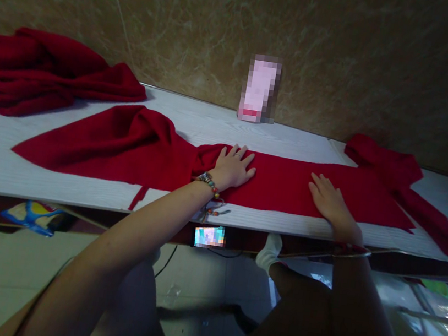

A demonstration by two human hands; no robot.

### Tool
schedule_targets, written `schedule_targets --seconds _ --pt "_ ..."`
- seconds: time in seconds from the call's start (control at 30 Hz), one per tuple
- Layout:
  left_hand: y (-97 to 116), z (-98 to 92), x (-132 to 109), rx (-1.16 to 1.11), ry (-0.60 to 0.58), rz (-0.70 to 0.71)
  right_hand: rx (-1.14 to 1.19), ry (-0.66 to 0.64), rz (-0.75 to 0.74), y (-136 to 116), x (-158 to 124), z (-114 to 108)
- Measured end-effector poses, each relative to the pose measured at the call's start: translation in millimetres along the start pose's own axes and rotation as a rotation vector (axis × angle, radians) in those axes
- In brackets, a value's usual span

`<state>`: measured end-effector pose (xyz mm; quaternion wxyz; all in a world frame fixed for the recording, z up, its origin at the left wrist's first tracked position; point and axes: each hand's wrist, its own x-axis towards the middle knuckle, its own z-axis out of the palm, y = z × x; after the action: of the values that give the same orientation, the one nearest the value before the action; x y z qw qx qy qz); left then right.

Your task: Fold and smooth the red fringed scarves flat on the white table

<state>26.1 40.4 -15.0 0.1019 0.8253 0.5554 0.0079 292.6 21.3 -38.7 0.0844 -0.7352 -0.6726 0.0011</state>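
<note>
A long piece of red fabric lies along the narrow white tabletop. My left hand rests on its middle with the fingers spread, and a beaded bracelet circles that wrist. Beside the hand the cloth is bunched, and farther left it is loosely rumpled and tapers to a point. Farther right, my right hand lies flat on a smooth stretch of the same fabric, fingers extended. Neither hand grips anything. Past it, a red strip with a frayed end lies over the cloth's right end.
More crumpled red cloth sits at the back left. A pink, blurred-out object leans on the marbled wall. Below the table's front edge are a lit phone screen and blue-handled scissors.
</note>
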Motion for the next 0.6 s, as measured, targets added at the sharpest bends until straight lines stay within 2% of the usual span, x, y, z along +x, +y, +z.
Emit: schedule_targets --seconds 0.13,0.4,0.5,0.6 --pt "-1 1.3 1 -0.003 0.008 0.002 0.052 0.039 -0.049 -5 -4 -1" --pt "-1 2.5 1 -0.001 0.038 -0.018 0.15 -0.031 -0.368 -68 7 4" --pt "-1 2.3 1 0.01 0.034 -0.018 0.115 -0.101 -0.376 -78 13 9" --pt "-2 2.8 2 0.025 0.023 -0.021 0.084 -0.135 -0.309 -67 20 11"
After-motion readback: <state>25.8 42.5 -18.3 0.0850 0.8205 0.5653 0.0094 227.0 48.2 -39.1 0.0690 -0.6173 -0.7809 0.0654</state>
